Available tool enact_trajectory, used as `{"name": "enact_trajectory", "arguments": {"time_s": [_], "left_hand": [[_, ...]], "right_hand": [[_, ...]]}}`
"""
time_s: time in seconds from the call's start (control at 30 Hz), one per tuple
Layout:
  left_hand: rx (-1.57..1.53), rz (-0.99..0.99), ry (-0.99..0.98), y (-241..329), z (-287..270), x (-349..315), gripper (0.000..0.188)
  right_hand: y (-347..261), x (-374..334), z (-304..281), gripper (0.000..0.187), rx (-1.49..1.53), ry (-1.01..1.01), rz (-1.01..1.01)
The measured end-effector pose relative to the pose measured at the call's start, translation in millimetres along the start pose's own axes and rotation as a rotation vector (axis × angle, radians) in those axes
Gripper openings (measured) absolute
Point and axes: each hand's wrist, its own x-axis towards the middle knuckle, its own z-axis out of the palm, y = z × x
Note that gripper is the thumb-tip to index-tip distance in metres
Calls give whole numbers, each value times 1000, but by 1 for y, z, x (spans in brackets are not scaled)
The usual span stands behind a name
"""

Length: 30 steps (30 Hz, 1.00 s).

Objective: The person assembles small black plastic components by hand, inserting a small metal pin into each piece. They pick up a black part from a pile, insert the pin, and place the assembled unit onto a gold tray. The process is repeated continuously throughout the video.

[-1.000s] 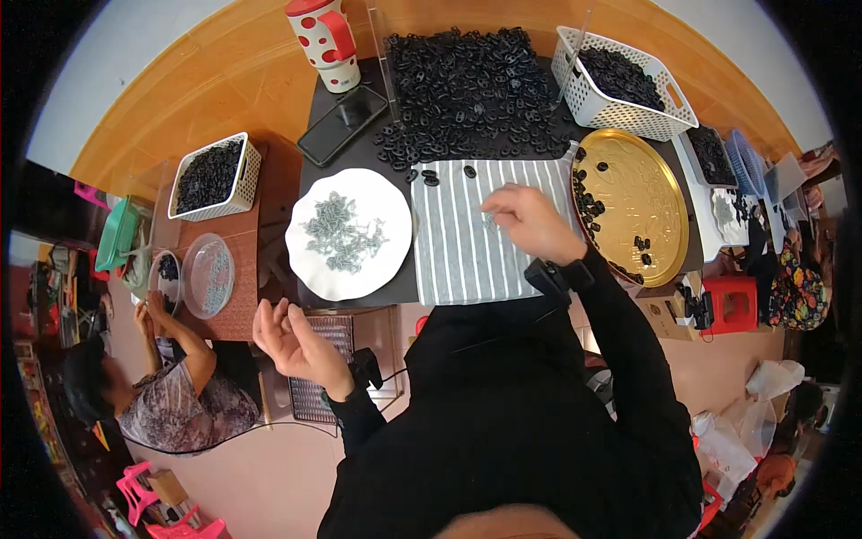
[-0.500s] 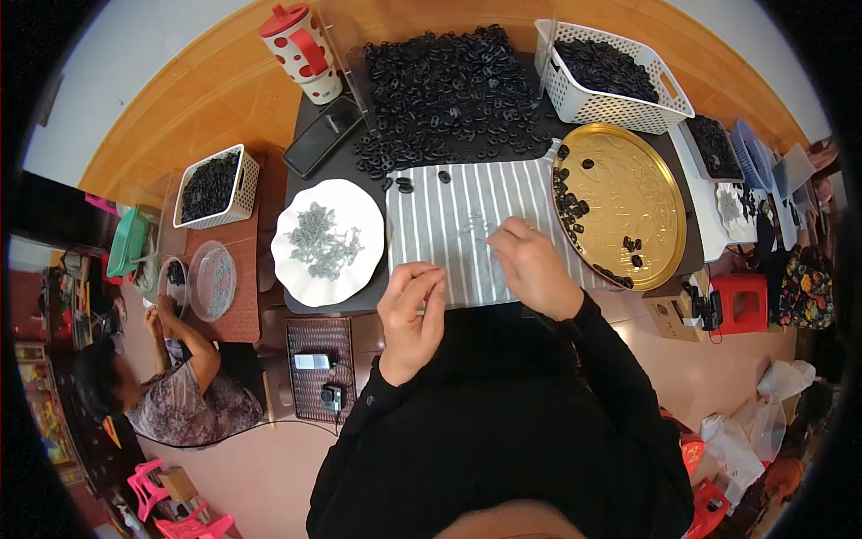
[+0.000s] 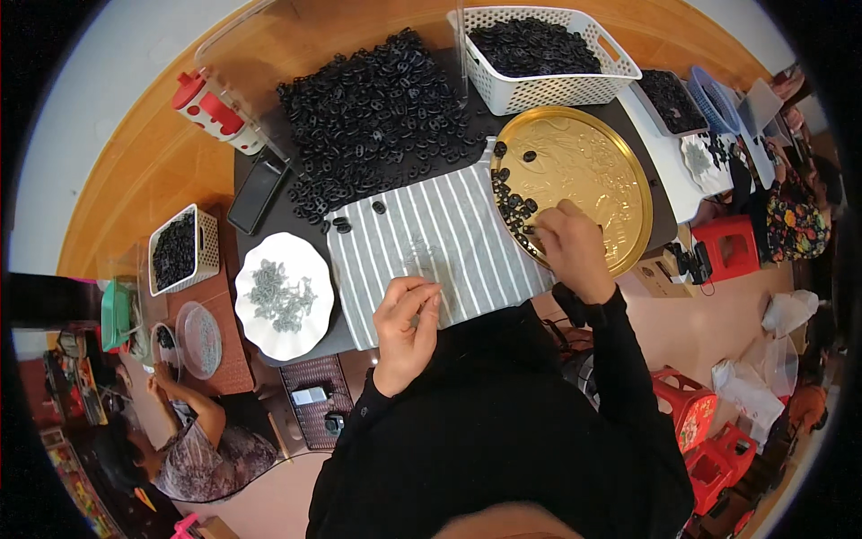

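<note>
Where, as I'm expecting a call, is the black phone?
In the head view, the phone lies on the left of the dark table, between the spotted cup and the white plate.

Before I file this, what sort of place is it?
Probably an informal workroom: a heap of black parts, a filled white basket, and a co-worker at a neighbouring table.

Bright indoor light; glare on gold tray (image 3: 615,180); fisheye bending, black corners.

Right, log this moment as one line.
left hand: over striped cloth, hold unclear | right hand: over gold tray beside black pieces, hold unclear | white plate: grey pieces
</note>
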Motion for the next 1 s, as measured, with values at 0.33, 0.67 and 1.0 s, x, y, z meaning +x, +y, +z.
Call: {"name": "enact_trajectory", "arguments": {"time_s": [0.33,0.67,1.0], "left_hand": [[1,-19,9,-5,-2,-2,14],[-451,-272,-20,-1,2,-5,18],[-608,-289,138,-27,-4,-7,16]], "right_hand": [[2,5,14,14,-43,-79,-9],[-73,-15,40,11,735,-186,-202],[-81,10,68,11,454,-60,-277]]}}
